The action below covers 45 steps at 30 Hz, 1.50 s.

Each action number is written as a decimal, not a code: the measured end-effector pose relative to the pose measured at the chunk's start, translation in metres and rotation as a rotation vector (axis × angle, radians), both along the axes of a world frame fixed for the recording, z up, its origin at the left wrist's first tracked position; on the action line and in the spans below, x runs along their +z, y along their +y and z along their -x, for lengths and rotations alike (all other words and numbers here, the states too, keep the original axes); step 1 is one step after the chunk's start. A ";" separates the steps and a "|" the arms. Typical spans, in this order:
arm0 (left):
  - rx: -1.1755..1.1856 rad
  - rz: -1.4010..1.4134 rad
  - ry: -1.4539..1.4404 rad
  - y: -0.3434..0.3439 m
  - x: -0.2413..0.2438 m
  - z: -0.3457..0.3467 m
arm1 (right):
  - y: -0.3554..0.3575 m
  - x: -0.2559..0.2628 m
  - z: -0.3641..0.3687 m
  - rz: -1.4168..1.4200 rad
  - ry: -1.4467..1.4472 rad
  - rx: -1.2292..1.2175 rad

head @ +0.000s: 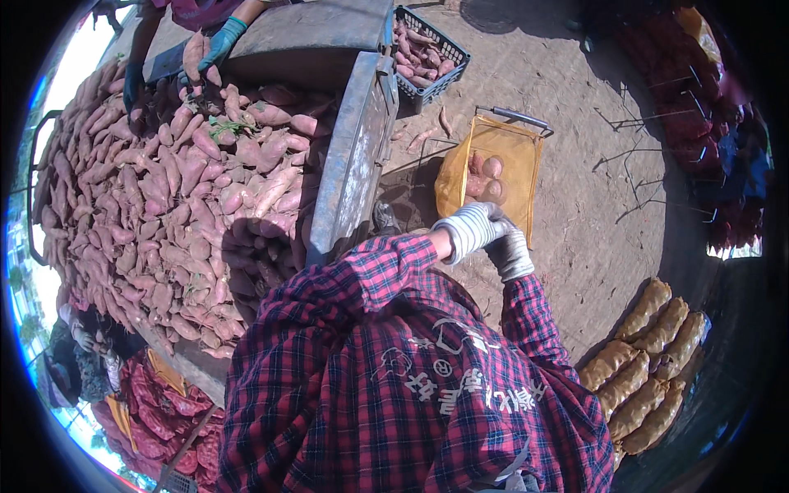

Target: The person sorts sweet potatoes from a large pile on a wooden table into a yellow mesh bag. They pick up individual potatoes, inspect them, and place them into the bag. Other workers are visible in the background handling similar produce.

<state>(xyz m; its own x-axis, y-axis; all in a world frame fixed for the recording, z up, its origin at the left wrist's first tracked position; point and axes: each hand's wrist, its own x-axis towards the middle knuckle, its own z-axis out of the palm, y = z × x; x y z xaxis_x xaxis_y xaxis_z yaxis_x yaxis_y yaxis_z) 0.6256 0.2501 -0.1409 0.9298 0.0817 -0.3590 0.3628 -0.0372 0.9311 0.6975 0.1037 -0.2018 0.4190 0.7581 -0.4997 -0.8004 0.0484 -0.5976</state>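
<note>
My left hand (471, 232), in a striped white and grey work glove, meets my right hand (508, 249), gloved alike, at the near side of an orange mesh bag (455, 179). The hands overlap, and their fingers and palms are hidden, so I cannot tell what they hold. The bag hangs on a metal stand with a dark handle (515, 117) at its far side. Several sweet potatoes (492, 167) lie inside the bag. To my left, a large heap of sweet potatoes (179, 203) fills a truck bed with a worn metal side panel (348, 166).
A black plastic crate (437, 92) of sweet potatoes stands beyond the panel. Filled orange bags (635, 370) lie at right; red mesh bags (684, 117) and thin metal rods stand farther off. A co-worker's teal-gloved hand (225, 43) handles sweet potatoes at the heap's far edge. Another person (86, 357) is at lower left.
</note>
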 end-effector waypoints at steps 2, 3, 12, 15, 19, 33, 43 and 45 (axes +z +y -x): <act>0.324 0.349 -0.013 0.020 0.053 0.065 | 0.046 0.076 0.009 0.142 -0.076 -0.025; 0.357 0.397 -0.003 0.043 0.079 0.092 | 0.067 0.101 0.010 0.059 -0.144 0.029; 0.994 -0.787 0.346 0.259 0.016 0.251 | 0.451 0.116 0.089 -0.106 -1.625 1.030; 0.809 -0.945 0.501 0.302 -0.012 0.231 | 0.550 0.043 0.105 0.077 -2.015 1.424; 0.682 -1.018 0.532 0.337 -0.077 0.238 | 0.630 -0.017 0.146 -0.105 -2.296 1.359; 0.954 -0.846 0.060 0.309 -0.031 0.280 | 0.606 -0.019 0.160 -0.015 -2.201 1.183; 1.484 0.298 -0.539 0.236 0.057 0.247 | 0.418 0.169 0.114 -0.145 -0.151 0.878; 1.324 0.251 -0.333 0.216 0.103 0.224 | 0.359 0.214 0.124 -0.196 0.095 0.578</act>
<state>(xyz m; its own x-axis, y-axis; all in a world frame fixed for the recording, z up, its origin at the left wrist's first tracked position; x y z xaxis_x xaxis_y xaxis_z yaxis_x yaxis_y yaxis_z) 0.4017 0.4660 -0.0376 0.2557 0.9271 -0.2741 -0.2414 0.3358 0.9105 0.5735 0.4631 0.0120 -0.1270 0.9307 -0.3431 -0.7790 -0.3077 -0.5464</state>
